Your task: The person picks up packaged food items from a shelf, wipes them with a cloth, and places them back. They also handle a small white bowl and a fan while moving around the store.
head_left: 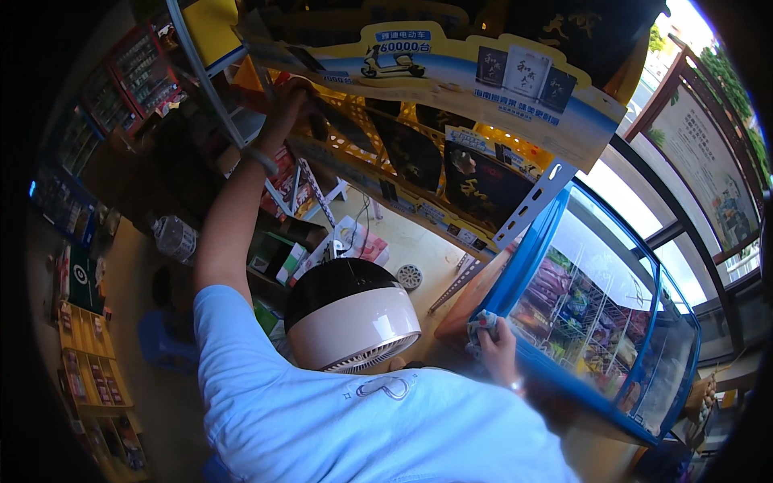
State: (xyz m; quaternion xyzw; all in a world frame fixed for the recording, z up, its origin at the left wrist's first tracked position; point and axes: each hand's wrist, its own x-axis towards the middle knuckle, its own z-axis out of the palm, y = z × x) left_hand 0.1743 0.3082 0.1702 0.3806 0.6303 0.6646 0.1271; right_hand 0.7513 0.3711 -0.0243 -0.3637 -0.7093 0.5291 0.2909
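Note:
My left arm reaches up to the yellow perforated shelf rack (pixel 491 137). At its left end, my left hand (pixel 291 103) is in shadow beside a red thing and dark packs, its fingers mostly hidden; I cannot make out whether it grips anything. Black packs (pixel 483 177) with pale printing stand in the rack, behind printed card strips. Lower right, my right hand (pixel 500 351) is closed round a crumpled, pale patterned cloth (pixel 484 325). That hand is beside the blue frame of a glass-topped chest freezer (pixel 555 366).
A rounded black-and-white appliance (pixel 354 318) with a vented rim stands just in front of my body. Metal shelf posts (pixel 535 205) frame the rack. At left are a clear plastic bottle (pixel 175 239), a blue stool (pixel 165 342) and wooden shelves (pixel 88 354) of small packs.

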